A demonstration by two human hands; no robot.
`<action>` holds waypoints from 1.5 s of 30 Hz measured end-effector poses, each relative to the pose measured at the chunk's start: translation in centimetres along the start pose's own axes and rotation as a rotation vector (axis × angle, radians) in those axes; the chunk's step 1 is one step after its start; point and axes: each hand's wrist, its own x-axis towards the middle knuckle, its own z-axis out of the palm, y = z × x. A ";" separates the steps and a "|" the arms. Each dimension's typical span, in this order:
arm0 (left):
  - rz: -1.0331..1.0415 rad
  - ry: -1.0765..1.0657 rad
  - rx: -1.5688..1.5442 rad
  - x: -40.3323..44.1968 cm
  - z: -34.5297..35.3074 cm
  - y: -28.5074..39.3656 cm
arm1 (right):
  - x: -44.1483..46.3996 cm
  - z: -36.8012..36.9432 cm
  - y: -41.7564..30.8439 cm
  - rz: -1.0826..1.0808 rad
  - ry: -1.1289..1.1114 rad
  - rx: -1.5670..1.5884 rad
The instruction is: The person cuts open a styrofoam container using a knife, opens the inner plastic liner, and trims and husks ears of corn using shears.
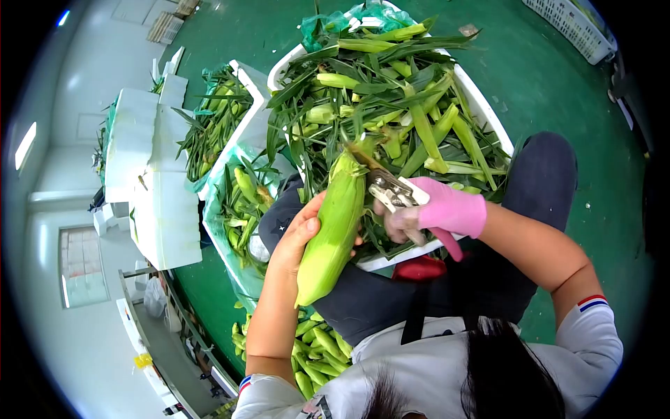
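My bare left hand [301,234] is wrapped round a green ear of corn in its husk [331,230], held tilted with its silk end up. My right hand [433,211], in a pink glove, grips metal pruning shears [394,192]. The blades are by the brown, frayed top of the ear; whether they touch it is hard to tell. Below and beyond both hands, a white tub [499,126] holds a heap of cut husks and leaves [363,91].
Left of the tub stand a foam box [216,192] lined with green plastic and holding corn, and white foam boxes [164,216]. Trimmed ears [317,349] lie on the green floor [558,105] at the lower left. A white crate [572,28] is at the upper right.
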 end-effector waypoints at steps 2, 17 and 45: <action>0.074 0.125 0.090 0.0 1.3 0.5 | 0.0 -1.2 -0.2 0.049 -0.096 -0.043; -0.130 -0.126 -0.257 0.9 0.5 -2.5 | -0.4 -3.7 -2.4 -0.133 0.183 0.494; 0.129 0.118 0.144 0.5 1.0 -4.0 | 1.0 0.8 -0.6 0.032 0.181 0.056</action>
